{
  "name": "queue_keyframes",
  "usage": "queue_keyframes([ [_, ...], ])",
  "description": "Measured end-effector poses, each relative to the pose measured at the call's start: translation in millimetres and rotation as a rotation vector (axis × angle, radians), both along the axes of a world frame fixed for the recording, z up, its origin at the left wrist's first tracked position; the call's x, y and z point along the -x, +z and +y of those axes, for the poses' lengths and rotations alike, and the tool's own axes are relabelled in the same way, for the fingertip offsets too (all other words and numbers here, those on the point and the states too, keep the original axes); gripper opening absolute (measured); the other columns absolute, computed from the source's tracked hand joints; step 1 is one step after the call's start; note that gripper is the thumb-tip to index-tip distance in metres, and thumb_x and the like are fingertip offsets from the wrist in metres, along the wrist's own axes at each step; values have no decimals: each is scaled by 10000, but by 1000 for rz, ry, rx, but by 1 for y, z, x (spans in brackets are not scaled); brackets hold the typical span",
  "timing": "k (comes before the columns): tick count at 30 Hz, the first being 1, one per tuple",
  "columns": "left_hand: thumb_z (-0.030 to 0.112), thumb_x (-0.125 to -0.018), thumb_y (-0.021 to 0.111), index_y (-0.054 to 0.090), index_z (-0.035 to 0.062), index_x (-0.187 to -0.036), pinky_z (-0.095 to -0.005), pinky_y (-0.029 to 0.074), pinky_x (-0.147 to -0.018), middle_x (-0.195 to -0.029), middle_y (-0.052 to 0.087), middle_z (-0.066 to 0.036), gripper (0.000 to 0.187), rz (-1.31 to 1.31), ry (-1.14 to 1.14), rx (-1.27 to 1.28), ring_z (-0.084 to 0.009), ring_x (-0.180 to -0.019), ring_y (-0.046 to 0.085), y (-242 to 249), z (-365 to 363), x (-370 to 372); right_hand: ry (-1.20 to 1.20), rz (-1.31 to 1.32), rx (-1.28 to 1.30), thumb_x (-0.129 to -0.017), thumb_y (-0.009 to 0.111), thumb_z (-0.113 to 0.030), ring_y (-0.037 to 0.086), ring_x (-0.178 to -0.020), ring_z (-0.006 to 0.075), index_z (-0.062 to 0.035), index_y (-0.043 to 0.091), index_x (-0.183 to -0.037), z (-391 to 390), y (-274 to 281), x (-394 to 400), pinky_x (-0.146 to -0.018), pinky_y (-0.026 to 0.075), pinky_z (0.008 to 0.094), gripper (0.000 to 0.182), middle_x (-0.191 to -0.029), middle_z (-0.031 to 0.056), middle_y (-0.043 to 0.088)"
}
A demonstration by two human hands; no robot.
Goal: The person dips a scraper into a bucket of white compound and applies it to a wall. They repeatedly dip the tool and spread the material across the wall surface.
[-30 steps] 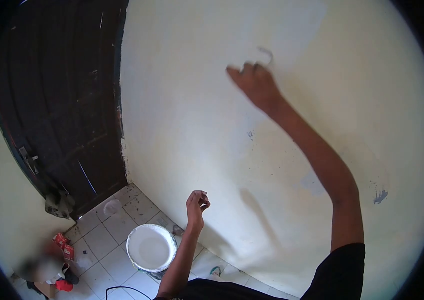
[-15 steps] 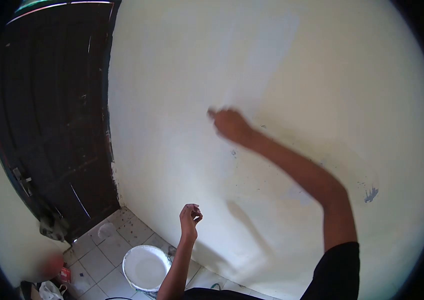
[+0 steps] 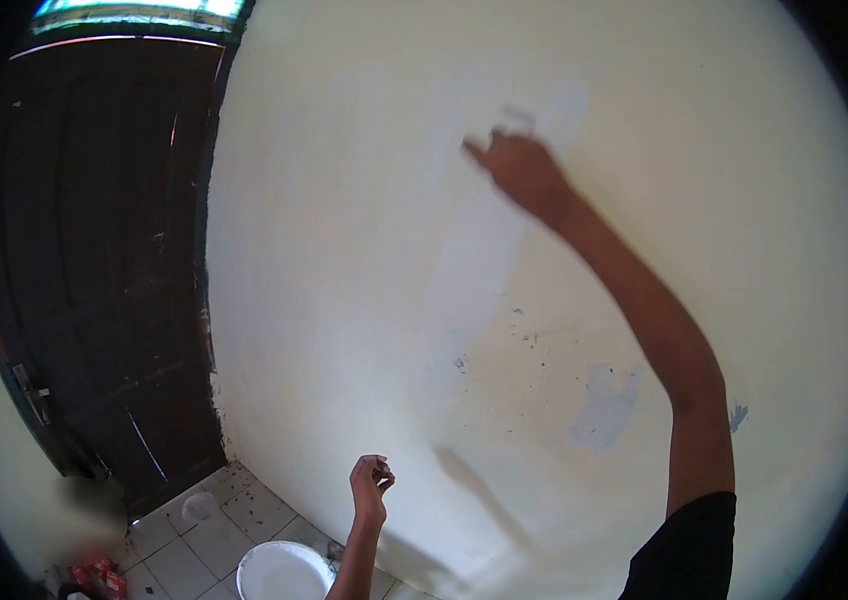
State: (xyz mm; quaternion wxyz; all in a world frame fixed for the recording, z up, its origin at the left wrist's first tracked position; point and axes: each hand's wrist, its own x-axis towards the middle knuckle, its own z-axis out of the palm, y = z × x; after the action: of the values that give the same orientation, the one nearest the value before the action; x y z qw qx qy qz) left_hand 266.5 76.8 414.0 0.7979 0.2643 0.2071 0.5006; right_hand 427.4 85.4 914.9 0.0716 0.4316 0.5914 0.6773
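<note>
My right hand [image 3: 529,175] is raised against the pale wall [image 3: 344,250], its fingers closed round something. A blurred, thin greyish shape [image 3: 518,117] shows just above the knuckles; motion smears it, so I cannot make out its kind. Beneath the hand runs a whiter painted streak [image 3: 479,260] on the cream surface. Lower down, my left hand [image 3: 372,482] hovers in front of the wall with its fingers curled towards the thumb and nothing visible in them. A round white tub [image 3: 284,572] stands on the floor below it, with a white inside.
A dark brown door [image 3: 94,250] with a metal handle [image 3: 32,393] is on the left. Grey tiles [image 3: 214,545] cover the floor, where a small whitish round thing [image 3: 199,507] and red packets [image 3: 99,577] lie. Dark scuffs and a grey patch [image 3: 604,410] mark the wall.
My right hand has moved up and slightly right along the wall. The view has tilted upward, so the door top shows more and the tub sits lower. My left hand stays curled.
</note>
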Motion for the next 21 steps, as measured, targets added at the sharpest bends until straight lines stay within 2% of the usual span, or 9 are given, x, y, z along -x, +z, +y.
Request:
queue_keyframes([
  [4, 208, -947, 464, 587, 88, -855, -296, 461, -637, -709, 558, -12, 195, -17, -28, -16, -124, -650, 541, 0, -4, 2, 97, -271, 177, -743, 594, -78, 530, -587, 203, -102, 485, -805, -18, -113, 14, -547, 472, 307, 127, -650, 92, 502],
  [8, 214, -948, 468, 588, 94, -859, -295, 458, -636, -707, 558, -5, 191, -17, -78, -27, -118, -649, 539, 11, -6, 12, 145, 228, 431, -772, 608, -61, 572, -588, 246, -72, 522, -823, -55, -117, 58, -575, 503, 337, 101, -658, 101, 521],
  [10, 217, -949, 470, 589, 99, -862, -296, 457, -637, -710, 563, -4, 189, -17, -102, -29, -117, -650, 543, 11, -5, 14, 346, 392, 286, -831, 623, -116, 604, -653, 312, -57, 548, -855, -49, -76, 48, -582, 495, 382, 98, -719, 122, 577],
  [11, 217, -949, 470, 589, 99, -862, -296, 457, -637, -710, 563, -4, 189, -20, -106, -33, -117, -650, 543, 11, -5, 15, 242, 622, 318, -835, 655, -156, 597, -673, 348, -59, 560, -874, -59, -38, 52, -599, 480, 402, 141, -740, 145, 603],
  [12, 219, -948, 471, 588, 98, -863, -296, 457, -637, -711, 562, -6, 189, -29, -107, -34, -119, -650, 544, 11, -7, 18, 156, 802, 271, -798, 685, -129, 611, -658, 316, -53, 568, -863, -74, 1, 69, -622, 476, 397, 153, -704, 156, 602],
  [15, 214, -945, 469, 587, 94, -863, -297, 458, -639, -710, 561, -8, 187, -34, -100, -33, -121, -650, 543, 13, -8, 19, 411, 796, 122, -731, 712, -26, 641, -666, 184, -26, 574, -859, -91, 96, 37, -642, 511, 317, 188, -709, 124, 638],
  [16, 208, -943, 467, 586, 92, -862, -298, 458, -640, -709, 559, -8, 185, -25, -97, -27, -122, -649, 541, 10, -8, 18, 436, 743, 41, -740, 701, -17, 641, -669, 163, -19, 573, -866, -94, 118, 30, -634, 512, 319, 179, -679, 114, 620],
  [20, 196, -935, 462, 585, 92, -860, -296, 457, -646, -709, 558, -7, 177, -18, -65, -20, -120, -646, 538, -6, -3, 7, 134, 38, -383, -828, 587, -46, 630, -677, 323, -68, 580, -1046, -102, 162, 24, -616, 508, 400, 219, -774, 151, 631],
  [21, 197, -931, 463, 584, 92, -860, -295, 457, -648, -707, 557, -7, 175, -12, -49, -17, -120, -645, 538, -9, -2, 4, 138, 43, -387, -828, 587, -46, 630, -677, 323, -68, 580, -1046, -102, 157, 17, -616, 508, 400, 219, -774, 151, 631],
])
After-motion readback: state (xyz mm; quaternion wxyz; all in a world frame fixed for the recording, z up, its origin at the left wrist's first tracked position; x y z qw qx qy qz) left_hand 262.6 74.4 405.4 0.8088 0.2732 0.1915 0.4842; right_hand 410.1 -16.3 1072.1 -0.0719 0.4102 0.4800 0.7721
